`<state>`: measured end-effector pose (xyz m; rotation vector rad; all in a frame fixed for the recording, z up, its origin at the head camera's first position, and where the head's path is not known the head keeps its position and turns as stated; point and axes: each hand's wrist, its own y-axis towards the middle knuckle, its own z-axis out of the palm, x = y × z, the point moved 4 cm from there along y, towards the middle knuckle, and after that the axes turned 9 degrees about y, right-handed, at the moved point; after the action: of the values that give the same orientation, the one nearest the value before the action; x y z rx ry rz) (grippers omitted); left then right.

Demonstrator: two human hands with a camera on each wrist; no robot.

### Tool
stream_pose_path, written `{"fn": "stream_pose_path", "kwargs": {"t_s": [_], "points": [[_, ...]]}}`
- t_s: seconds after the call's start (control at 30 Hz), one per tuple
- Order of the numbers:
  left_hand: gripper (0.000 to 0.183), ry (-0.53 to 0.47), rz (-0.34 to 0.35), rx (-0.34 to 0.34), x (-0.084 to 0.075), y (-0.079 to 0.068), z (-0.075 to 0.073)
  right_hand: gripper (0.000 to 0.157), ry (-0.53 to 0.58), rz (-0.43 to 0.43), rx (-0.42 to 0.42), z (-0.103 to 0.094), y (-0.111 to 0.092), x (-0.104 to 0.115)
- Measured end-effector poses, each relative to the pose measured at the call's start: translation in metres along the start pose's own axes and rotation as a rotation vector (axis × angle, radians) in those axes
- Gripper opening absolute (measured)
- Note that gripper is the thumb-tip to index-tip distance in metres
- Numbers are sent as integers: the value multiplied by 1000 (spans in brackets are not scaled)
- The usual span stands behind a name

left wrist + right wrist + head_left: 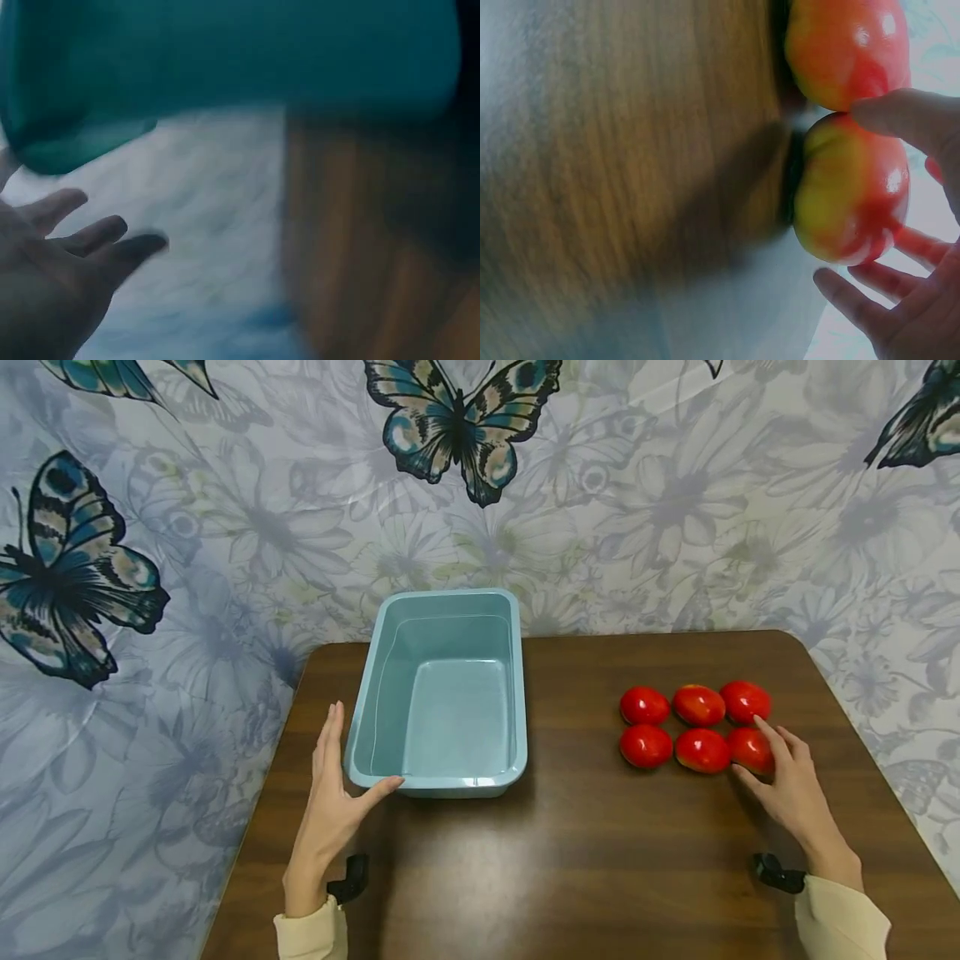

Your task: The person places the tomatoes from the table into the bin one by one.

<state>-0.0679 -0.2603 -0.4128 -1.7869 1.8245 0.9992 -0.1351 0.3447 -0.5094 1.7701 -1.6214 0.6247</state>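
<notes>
A light blue plastic basin stands at the left of the table. My left hand is at its front left corner, thumb tip at the front rim and fingers extended along the left side. In the left wrist view the left fingers are spread below the blue-green basin wall. Several glossy red tomatoes form two rows at the right. My right hand holds the front right tomato, thumb on one side and fingers round the other. Its underside shows yellow-green.
The brown wooden table has rounded back corners. Behind it hangs a pale floral cloth with large butterflies. A neighbouring tomato sits right beside the held one. Black wrist mounts show at the cream sleeves.
</notes>
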Motion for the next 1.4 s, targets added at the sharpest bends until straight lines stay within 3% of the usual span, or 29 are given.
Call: {"fn": "stream_pose_path", "kwargs": {"t_s": [0.1, 0.27, 0.47, 0.77, 1.1, 1.3, 1.4], "points": [[122, -144, -77, 5, 17, -4, 3, 79, 5, -42, 5, 10, 9, 6], [121, -220, -136, -36, 25, -3, 7, 69, 5, -60, -7, 18, 7, 8], [116, -281, -136, 29, 26, 3, 16, 54, -40, -42, -87, 10, -11, 5], [117, -334, -164, -23, 38, -7, 3, 46, -27, -16, -126, 25, -1, 18], [116, -367, -137, -9, 38, -5, 9, 42, -43, 31, -220, 18, -9, 18], [114, -391, -133, 12, 37, 0, 15, 44, -54, 96, -372, 7, -20, 27], [114, -387, -139, 8, 37, 1, 15, 48, -28, 39, -475, -1, -17, 46]]}}
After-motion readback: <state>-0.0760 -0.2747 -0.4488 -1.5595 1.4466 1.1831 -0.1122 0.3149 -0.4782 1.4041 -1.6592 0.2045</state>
